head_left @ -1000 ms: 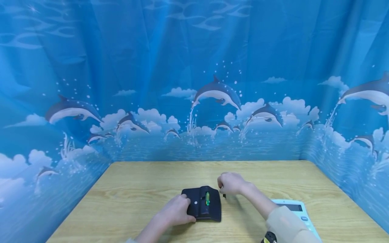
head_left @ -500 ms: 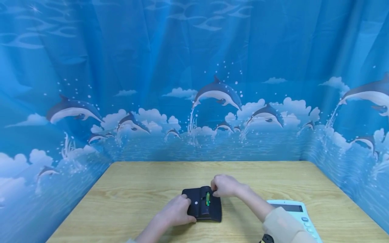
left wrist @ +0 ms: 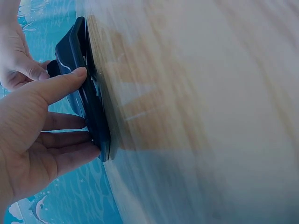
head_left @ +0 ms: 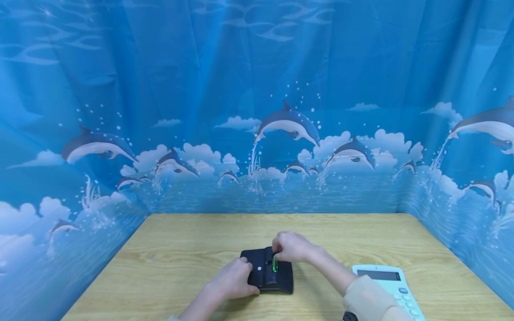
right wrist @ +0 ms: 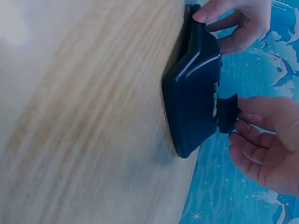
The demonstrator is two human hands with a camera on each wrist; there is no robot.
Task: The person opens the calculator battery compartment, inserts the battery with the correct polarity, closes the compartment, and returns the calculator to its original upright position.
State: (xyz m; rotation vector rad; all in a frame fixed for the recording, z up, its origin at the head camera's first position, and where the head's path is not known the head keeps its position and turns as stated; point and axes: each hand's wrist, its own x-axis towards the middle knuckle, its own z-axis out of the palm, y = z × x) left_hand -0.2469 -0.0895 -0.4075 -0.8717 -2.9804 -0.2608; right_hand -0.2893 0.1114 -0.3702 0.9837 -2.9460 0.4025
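A black device (head_left: 285, 281) lies on the wooden table with its battery compartment uppermost. Inside that compartment shows a green battery (head_left: 275, 266). My left hand (head_left: 234, 277) holds the device by its left side, the thumb (left wrist: 77, 73) on the near edge and the fingers on the far edge. Over the compartment, my right hand (head_left: 295, 247) pinches a small black battery cover (right wrist: 228, 114) between thumb and fingers. In the right wrist view the cover stands on edge, close beside the battery opening; whether it touches the device I cannot tell.
A light blue calculator (head_left: 389, 280) lies to the right, partly under my right sleeve (head_left: 367, 296). The wooden table (head_left: 192, 236) ends at a blue curtain (head_left: 225, 196) printed with dolphins, at the back and both sides.
My right hand has moved left with the battery cover, from beside the device to over the battery compartment. The left hand has kept its hold on the device.
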